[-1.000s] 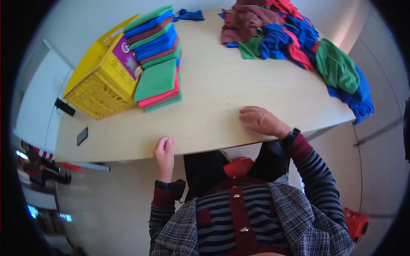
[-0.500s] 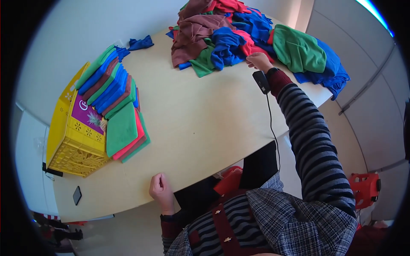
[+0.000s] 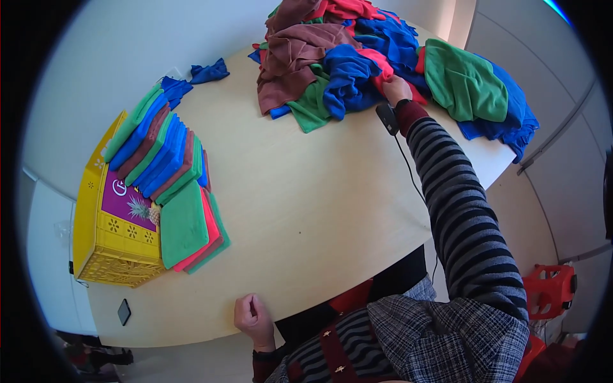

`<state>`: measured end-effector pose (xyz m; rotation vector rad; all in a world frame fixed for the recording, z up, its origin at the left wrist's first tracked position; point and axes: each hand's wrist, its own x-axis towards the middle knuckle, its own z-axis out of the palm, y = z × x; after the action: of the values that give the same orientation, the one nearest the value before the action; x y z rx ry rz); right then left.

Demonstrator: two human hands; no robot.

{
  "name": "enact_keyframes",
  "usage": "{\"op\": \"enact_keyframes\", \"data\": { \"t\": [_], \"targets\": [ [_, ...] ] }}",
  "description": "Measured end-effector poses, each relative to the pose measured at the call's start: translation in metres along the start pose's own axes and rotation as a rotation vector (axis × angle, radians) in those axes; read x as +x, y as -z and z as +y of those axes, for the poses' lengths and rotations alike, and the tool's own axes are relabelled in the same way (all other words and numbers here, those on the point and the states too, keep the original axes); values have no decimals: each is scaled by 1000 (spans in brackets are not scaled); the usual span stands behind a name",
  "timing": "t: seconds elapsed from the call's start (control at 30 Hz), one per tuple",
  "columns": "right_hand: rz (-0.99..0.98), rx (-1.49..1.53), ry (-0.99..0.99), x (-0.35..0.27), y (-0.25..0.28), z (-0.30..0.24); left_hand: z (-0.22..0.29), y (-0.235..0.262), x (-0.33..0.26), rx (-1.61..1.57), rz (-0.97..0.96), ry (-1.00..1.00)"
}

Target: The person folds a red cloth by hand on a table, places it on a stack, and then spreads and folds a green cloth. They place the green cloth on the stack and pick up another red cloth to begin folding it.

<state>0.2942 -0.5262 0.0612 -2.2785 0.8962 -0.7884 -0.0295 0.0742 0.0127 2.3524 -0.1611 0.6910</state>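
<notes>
My right hand [image 3: 397,89] reaches to the front of a heaped pile of loose towels, its fingers closed on a red towel [image 3: 382,62]. Just left of it bulges a crumpled blue towel [image 3: 348,80], with a brown towel [image 3: 297,51] and a green towel [image 3: 311,105] beside that. To its right a green towel [image 3: 463,80] drapes over blue ones at the table's edge. My left hand [image 3: 253,316] rests as a fist by the near edge of the table, with nothing seen in it.
A yellow crate [image 3: 128,246] on the left holds a row of folded towels [image 3: 156,150]. Several more folded towels [image 3: 185,223] lie stacked against it. A dark phone [image 3: 124,312] lies near the table's [image 3: 281,210] left edge. A black device [image 3: 387,119] with a cable hangs by my right wrist.
My right hand has gone from just in front of the pile onto the red towel and closed on it. My left hand stays a fist. The whole view has shifted slightly.
</notes>
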Motion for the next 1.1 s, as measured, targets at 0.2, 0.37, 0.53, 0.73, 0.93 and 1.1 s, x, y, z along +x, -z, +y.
{"op": "enact_keyframes", "data": {
  "t": [0.2, 0.37, 0.53, 0.73, 0.93, 1.1],
  "targets": [
    [-47, -118, 14, 5, 0, -5, 0, 5, -3, 27, -3, 22],
    [120, -774, 541, 90, 124, 24, 3, -8, 3, -47, -11, -21],
    [-128, 1046, 486, 8, 190, -136, 2, 13, -8, 32, 20, -7],
    [-576, 647, 862, -191, 215, -193, 0, 5, -8, 7, 41, -25],
    [-1678, 230, 1112, -344, 169, -117, -5, 6, -6, -10, -9, -72],
    [-1684, 283, 763, -342, 173, -88, -8, 15, -7, -104, -48, 43]
  ]
}}
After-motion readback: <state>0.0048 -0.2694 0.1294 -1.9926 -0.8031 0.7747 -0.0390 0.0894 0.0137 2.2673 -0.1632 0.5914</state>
